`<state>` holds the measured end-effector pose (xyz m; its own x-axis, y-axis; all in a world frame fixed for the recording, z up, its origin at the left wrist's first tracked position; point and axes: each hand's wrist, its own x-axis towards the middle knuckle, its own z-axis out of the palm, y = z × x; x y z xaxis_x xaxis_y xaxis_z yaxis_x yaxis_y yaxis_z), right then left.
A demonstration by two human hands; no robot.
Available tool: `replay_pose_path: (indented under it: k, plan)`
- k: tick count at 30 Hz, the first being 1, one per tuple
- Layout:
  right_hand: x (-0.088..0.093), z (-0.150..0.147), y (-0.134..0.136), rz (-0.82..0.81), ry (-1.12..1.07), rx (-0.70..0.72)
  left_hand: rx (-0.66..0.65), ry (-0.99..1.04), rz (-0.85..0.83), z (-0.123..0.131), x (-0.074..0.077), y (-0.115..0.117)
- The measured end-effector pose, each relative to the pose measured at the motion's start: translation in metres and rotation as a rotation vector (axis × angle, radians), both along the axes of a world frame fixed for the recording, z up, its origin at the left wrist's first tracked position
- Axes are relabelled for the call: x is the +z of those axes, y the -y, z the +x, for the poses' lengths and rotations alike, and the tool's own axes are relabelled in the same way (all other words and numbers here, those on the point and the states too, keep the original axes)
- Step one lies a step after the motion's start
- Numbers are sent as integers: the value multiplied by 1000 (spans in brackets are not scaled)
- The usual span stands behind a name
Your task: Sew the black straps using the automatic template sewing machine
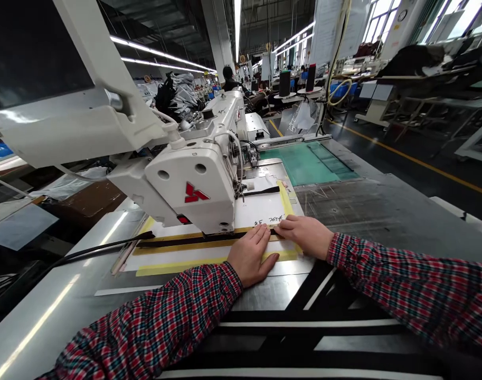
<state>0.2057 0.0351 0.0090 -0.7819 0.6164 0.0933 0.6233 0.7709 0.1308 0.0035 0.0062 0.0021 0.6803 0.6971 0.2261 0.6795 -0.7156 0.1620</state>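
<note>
A white automatic sewing machine head (pixel 191 184) with a red logo stands over a white template board (pixel 260 208) edged with yellow tape. A narrow black strip (pixel 193 240) runs along the board and passes under the needle area. My right hand (pixel 304 236) lies at the strip's right end, its fingertips on it. My left hand (pixel 252 254) rests flat, palm down, on the yellow-taped board just below the strip, fingertips close to my right hand. Both plaid sleeves reach in from the bottom corners.
A steel work table (pixel 343 211) surrounds the board, with a green plate (pixel 304 163) behind it. A black cable (pixel 86 254) lies at the left. A monitor arm (pixel 66 100) overhangs the left side. Thread cones (pixel 284 83), piled garments and a distant person stand beyond the machine.
</note>
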Motion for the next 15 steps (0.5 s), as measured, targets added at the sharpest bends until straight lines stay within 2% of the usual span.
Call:
replay_pose_path:
  k: [4, 11, 15]
  plan:
    - [0, 10, -1, 37, 45, -13, 11, -25, 6, 0, 2, 1]
    - [6, 1, -3, 75, 255, 91, 11, 21, 7, -1, -3, -1]
    - [7, 0, -3, 97, 282, 95, -35, 18, -21, -12, 3, 3]
